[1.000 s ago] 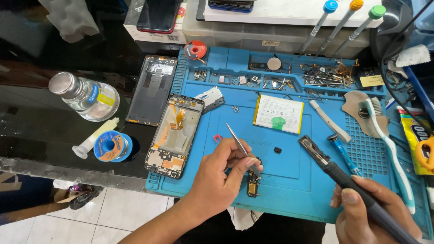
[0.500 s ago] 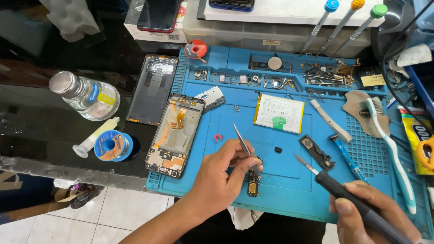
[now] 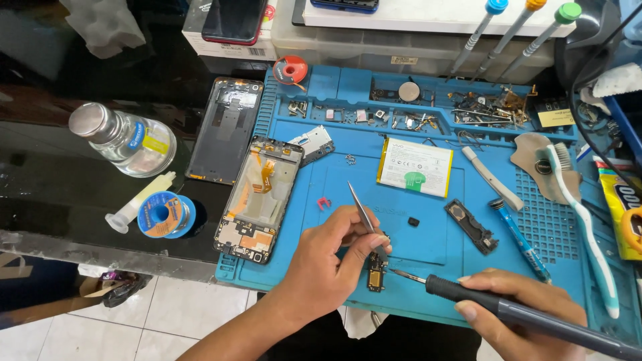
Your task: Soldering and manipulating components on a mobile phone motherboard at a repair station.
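My left hand (image 3: 328, 257) grips metal tweezers (image 3: 363, 215), whose tips press down on a small circuit board (image 3: 376, 272) lying on the blue repair mat (image 3: 334, 180). My right hand (image 3: 518, 314) holds a dark soldering iron (image 3: 508, 311); its thin tip points left and reaches the small board's right edge. An opened phone (image 3: 257, 199) with orange flex cables lies on the mat to the left of my left hand.
A phone back cover (image 3: 224, 130), a solder spool (image 3: 162, 214), a syringe (image 3: 137, 200) and a glass bottle (image 3: 124, 140) sit on the dark table at left. A white battery (image 3: 414, 166), a black part (image 3: 471, 226), a toothbrush (image 3: 582, 214) and several screws lie on the mat.
My right hand has swung the soldering iron leftward and lower, bringing its tip from beside the black part to the small board. My left hand keeps the tweezers on the board.
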